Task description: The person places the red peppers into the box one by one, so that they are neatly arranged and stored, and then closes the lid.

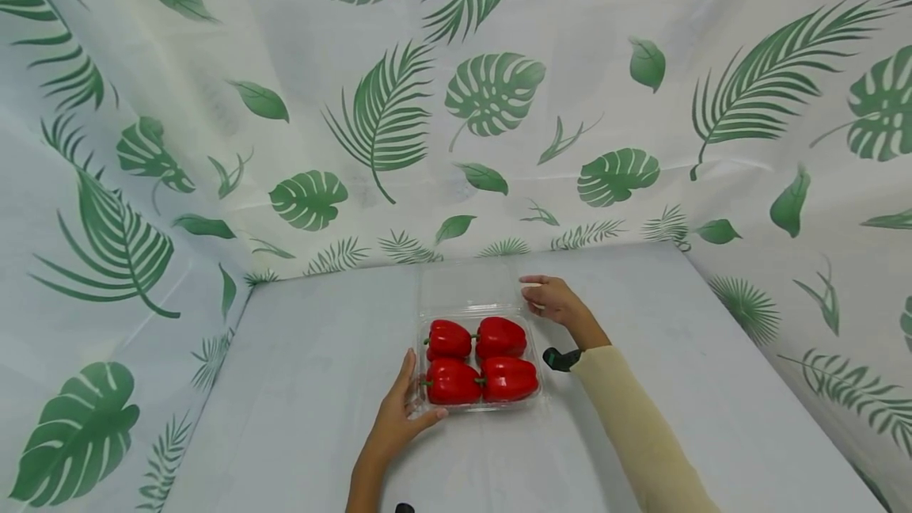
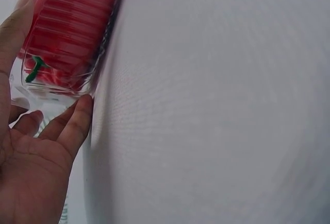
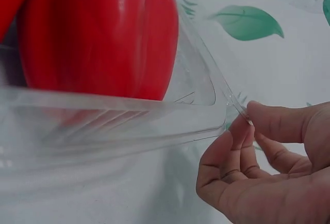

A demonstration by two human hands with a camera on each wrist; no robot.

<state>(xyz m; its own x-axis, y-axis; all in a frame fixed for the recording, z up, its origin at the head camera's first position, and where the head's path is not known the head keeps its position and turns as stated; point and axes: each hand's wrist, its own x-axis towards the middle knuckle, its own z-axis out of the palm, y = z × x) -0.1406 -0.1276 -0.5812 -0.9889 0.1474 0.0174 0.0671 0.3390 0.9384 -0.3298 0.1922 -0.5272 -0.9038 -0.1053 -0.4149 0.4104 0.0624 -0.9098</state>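
A clear plastic clamshell container (image 1: 473,407) lies on the table with its lid (image 1: 466,285) folded back away from me. Inside it are several red bell peppers (image 1: 452,381) with green stems, in two rows. My left hand (image 1: 395,422) rests at the near left corner, thumb along the front and fingers beside the left wall. In the left wrist view, the fingertips (image 2: 85,100) touch the container's lower edge. At the far right, my right hand (image 1: 559,303) pinches a thin clear plastic edge (image 3: 234,103) between thumb and fingers, near the hinge; whether lid or tray rim I cannot tell.
The table (image 1: 306,386) has a pale cover. Behind it and at both sides hangs a white cloth (image 1: 541,180) printed with green leaves. A black device (image 1: 559,359) is worn at the right wrist, beside the container's right side.
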